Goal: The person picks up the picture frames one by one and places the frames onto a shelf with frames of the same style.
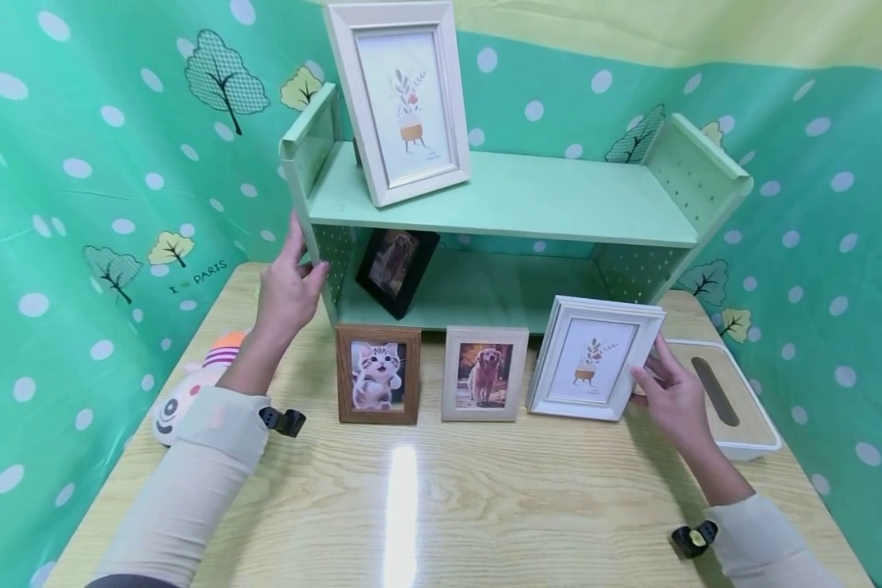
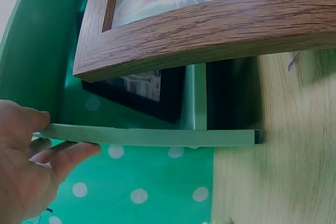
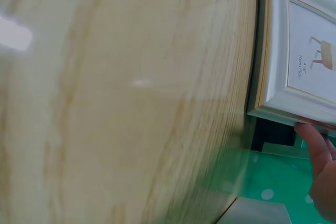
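My left hand [image 1: 287, 294] grips the left side panel of a light green two-tier shelf [image 1: 551, 196]. In the left wrist view, thumb and fingers lie on opposite sides of the panel's edge [image 2: 147, 137]. At the right, my right hand [image 1: 672, 400] holds the right edge of a white picture frame [image 1: 591, 359], thumb at the front; some fingers are hidden behind it. This frame stands slightly tilted before the shelf. Beside it are a pale wood frame with a dog photo [image 1: 485, 376] and a brown frame with a kitten photo [image 1: 377, 374].
A larger cream frame [image 1: 412, 106] leans on the shelf's top tier at the left. Below it, a black frame [image 1: 397, 269] sits tilted inside. A plush toy [image 1: 184, 400] lies beside my left forearm, and a white box with a slotted wooden lid [image 1: 728, 400] stands at the right.
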The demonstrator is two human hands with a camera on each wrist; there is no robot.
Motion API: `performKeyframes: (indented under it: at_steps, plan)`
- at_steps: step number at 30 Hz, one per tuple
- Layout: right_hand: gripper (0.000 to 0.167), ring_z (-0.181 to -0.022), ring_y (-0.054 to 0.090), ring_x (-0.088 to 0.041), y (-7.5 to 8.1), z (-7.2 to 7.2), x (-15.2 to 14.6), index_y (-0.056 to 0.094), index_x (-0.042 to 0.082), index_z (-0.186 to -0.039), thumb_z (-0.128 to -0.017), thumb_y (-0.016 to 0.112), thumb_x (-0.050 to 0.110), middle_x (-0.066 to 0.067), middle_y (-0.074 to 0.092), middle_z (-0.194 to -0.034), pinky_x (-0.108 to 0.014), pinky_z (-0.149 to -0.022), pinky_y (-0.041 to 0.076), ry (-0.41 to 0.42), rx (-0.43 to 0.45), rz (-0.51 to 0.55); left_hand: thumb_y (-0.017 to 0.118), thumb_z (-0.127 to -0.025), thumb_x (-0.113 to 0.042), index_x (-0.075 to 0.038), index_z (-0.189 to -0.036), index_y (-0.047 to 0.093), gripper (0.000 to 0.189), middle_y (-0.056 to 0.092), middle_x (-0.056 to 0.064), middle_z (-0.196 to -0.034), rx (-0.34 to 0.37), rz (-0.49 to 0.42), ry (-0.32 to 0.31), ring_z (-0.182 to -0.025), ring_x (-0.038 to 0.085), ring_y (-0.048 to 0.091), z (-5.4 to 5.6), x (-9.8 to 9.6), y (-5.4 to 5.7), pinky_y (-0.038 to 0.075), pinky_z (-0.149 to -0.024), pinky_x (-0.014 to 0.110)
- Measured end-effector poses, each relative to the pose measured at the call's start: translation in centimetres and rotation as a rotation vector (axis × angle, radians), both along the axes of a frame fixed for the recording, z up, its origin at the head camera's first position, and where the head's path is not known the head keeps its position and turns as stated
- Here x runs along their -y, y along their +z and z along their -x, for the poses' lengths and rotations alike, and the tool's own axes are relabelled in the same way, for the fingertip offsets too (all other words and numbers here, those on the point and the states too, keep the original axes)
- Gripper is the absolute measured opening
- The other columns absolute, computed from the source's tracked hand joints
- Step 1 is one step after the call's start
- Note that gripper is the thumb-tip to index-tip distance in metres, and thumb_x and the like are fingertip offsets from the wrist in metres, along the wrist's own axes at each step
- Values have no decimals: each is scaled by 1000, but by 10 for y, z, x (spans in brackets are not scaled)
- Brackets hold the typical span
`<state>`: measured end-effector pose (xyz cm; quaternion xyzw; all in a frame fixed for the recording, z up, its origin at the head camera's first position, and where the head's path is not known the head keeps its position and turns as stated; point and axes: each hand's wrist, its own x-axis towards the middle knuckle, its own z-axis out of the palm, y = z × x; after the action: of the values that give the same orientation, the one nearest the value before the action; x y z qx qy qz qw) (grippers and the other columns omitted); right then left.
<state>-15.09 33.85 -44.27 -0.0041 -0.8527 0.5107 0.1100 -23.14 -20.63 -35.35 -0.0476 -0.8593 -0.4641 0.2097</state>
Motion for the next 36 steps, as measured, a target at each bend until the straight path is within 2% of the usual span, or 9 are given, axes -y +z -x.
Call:
performKeyframes:
  at_steps: [4, 13, 17, 25, 31, 36]
  plan:
    - [71, -98, 59, 20, -1, -1, 0, 20, 27, -162, -104, 58, 11, -33, 45, -148, -31, -71, 67, 11, -14, 21, 59, -100, -1, -43, -163, 9, 90, 45, 25, -155, -5, 3, 1, -129, 48, 57, 1, 1, -1, 57, -100, 57]
    - [71, -100, 59, 21, 5, -2, 0, 20, 30, -162, -104, 58, 15, -30, 45, -149, -31, -71, 67, 24, -17, -38, 59, -100, -1, -41, -163, 11, 90, 47, 25, -153, -12, 12, 5, -126, 48, 59, 1, 2, -2, 58, -99, 57]
    - [71, -99, 63, 18, 10, -3, 0, 22, 27, -161, -103, 59, 10, -27, 46, -148, -29, -70, 66, 30, -39, -2, 59, -100, -1, -40, -163, 10, 89, 46, 25, -154, -14, 17, 1, -128, 48, 58, 2, 2, -2, 57, -100, 57]
    - [71, -98, 66, 14, 26, -3, -4, 25, 32, -160, -102, 61, 11, -8, 54, -149, -23, -68, 65, 50, -69, 47, 58, -101, -2, -42, -163, 9, 89, 45, 23, -156, 11, 15, 8, -128, 48, 57, 1, 1, -1, 56, -100, 58]
    - [72, -94, 71, 8, 37, -4, -7, 31, 30, -160, -100, 63, 6, 20, 64, -131, -22, -64, 64, 91, -99, 189, 57, -101, -3, -42, -163, 8, 88, 43, 20, -159, 17, 15, 7, -129, 48, 57, 1, 1, 0, 56, -100, 59]
    - [73, -94, 72, 6, 46, -4, -9, 32, 28, -159, -98, 63, 1, 21, 66, -129, -23, -62, 64, 121, -134, 234, 57, -102, -3, -42, -163, 8, 88, 42, 21, -158, 22, 12, 8, -129, 49, 57, 0, 0, 0, 57, -99, 58]
